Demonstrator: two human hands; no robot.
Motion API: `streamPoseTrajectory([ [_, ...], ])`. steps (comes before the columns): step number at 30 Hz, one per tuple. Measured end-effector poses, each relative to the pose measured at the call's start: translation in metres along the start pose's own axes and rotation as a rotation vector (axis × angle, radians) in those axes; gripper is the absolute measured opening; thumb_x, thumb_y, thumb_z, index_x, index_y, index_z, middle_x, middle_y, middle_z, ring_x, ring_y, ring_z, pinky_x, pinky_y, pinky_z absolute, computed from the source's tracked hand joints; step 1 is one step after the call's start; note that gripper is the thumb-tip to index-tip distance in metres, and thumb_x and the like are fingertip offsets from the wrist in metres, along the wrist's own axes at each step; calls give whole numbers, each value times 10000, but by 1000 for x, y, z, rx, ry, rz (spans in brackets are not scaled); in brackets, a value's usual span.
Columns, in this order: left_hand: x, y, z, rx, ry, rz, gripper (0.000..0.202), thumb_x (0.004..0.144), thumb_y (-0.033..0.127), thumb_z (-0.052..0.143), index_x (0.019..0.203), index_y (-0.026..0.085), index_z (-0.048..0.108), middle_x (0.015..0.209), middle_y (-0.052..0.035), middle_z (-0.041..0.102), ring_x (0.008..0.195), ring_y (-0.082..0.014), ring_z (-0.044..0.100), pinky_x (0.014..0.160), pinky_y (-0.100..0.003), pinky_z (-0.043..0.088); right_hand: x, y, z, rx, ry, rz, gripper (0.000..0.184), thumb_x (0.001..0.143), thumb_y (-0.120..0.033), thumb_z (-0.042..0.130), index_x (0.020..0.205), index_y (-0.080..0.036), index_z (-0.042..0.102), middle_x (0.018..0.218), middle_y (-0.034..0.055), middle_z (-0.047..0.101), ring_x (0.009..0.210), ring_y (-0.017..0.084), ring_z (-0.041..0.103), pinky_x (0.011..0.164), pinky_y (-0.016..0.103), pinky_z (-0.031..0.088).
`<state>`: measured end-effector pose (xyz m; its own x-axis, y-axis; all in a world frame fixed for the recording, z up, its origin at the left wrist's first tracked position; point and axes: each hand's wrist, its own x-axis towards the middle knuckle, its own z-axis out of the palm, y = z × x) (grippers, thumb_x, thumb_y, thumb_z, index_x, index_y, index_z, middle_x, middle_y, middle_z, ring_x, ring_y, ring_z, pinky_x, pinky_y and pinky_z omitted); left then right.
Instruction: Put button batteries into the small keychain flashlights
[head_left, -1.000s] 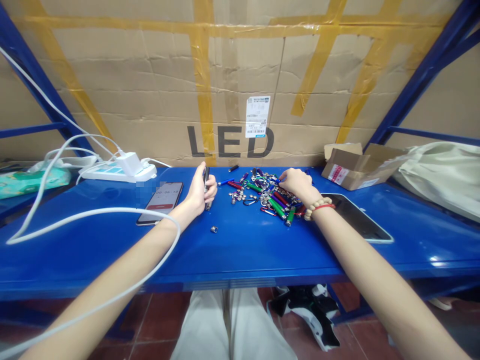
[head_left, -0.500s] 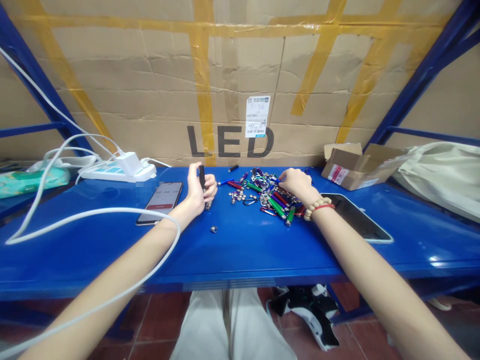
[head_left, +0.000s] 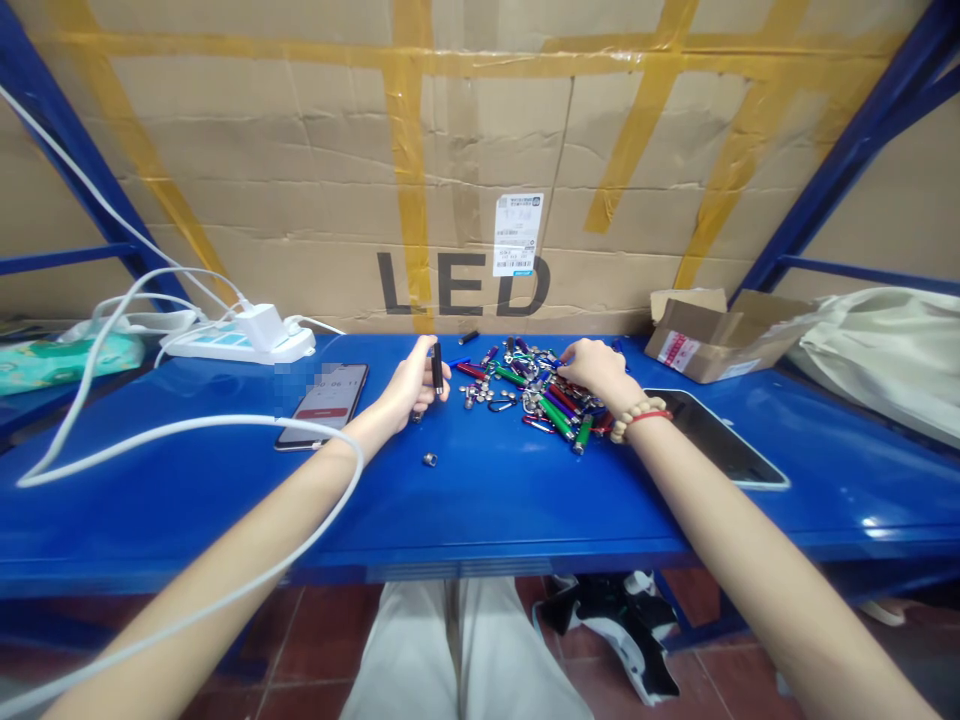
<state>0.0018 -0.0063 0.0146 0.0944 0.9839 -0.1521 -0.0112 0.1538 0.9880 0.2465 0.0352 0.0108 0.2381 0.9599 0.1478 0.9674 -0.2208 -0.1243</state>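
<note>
My left hand [head_left: 415, 385] is closed around a small black flashlight tube [head_left: 438, 370], which stands nearly upright at the fingertips above the blue table. A small silver metal cap [head_left: 429, 459] lies below that hand, towards me. On the right, my right hand [head_left: 596, 368] reaches palm down into a pile of small parts, its fingers bent together; whatever is in them is hidden. The pile mixes coloured metal tubes, such as a green tube [head_left: 556, 416], with small carabiners and round silver button cells [head_left: 485, 394].
A phone [head_left: 322, 405] showing a running timer lies left of my left hand, near a power strip [head_left: 240, 345]. Its white cable [head_left: 187, 425] loops over my left forearm. A tablet [head_left: 716, 440] lies under my right wrist, with an open cardboard box [head_left: 697, 335] behind.
My left hand has shifted slightly right with the black flashlight tube, which now shows more fully at the fingertips. My right hand stays at the pile.
</note>
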Motion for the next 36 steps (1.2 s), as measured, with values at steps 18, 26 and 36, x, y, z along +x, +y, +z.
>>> streamPoseTrajectory([
  [18,4,-10,2,-154,103,78,272,815,241,434,562,147,469,391,59,344,284,-34,270,299,-136,183,0,2,4,-12,51,-41,295,697,-251,639,984,-204,685,975,115,668,926,263,618,738,336,469],
  [26,2,-7,3,-270,161,162,262,784,249,391,539,163,428,373,69,298,279,-39,220,307,-155,130,-29,-32,-1,259,416,-520,209,831,-219,467,932,-211,649,963,33,647,871,162,592,708,242,435],
  [36,-4,-2,10,-351,388,444,355,788,173,366,434,154,352,359,55,280,328,-31,231,364,-158,167,-91,-81,13,312,178,-1298,280,913,-300,399,1073,-187,599,1097,70,600,1004,186,513,883,347,352],
])
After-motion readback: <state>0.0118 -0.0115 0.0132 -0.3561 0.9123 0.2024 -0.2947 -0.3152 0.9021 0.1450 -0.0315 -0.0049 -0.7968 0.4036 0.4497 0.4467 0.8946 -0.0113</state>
